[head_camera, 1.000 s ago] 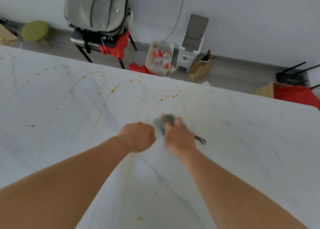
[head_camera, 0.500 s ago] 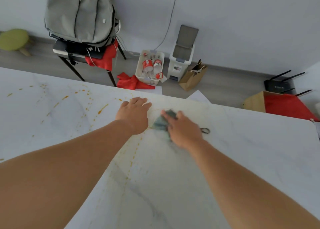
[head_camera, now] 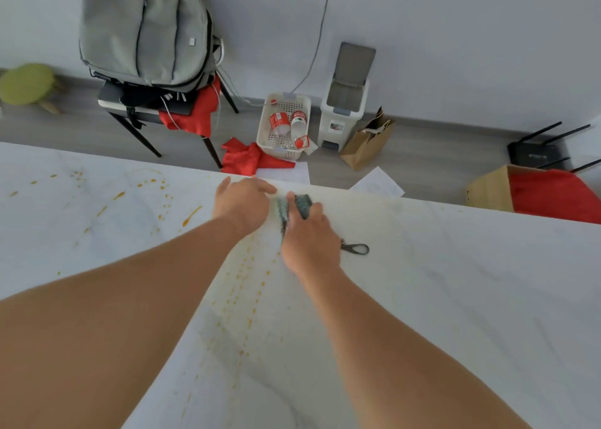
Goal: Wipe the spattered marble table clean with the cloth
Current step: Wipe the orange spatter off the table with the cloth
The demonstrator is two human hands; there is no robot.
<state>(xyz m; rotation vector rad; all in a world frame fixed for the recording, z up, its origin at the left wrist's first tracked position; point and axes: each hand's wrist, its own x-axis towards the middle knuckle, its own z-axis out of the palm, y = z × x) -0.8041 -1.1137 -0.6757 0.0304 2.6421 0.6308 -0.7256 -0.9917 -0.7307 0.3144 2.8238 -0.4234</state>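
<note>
The white marble table (head_camera: 455, 282) carries orange spatters (head_camera: 190, 216) on its left part and dotted trails (head_camera: 242, 285) between my forearms. My right hand (head_camera: 309, 236) grips a bunched grey-teal cloth (head_camera: 302, 205) and presses it on the table close to the far edge. The cloth's hanging loop (head_camera: 357, 249) trails out to the right of the hand. My left hand (head_camera: 242, 202) rests flat on the marble just left of the cloth, fingers stretched toward the far edge.
Beyond the table's far edge stand a chair with a grey backpack (head_camera: 146, 32), a white basket (head_camera: 283, 126), a pedal bin (head_camera: 346, 103), a paper bag (head_camera: 369, 142) and a cardboard box with red fabric (head_camera: 536, 194). Papers and a red cloth (head_camera: 250, 158) lie on the floor.
Both hands have slid away from me toward the far edge with the cloth. My left hand went from a fist to flat on the marble.
</note>
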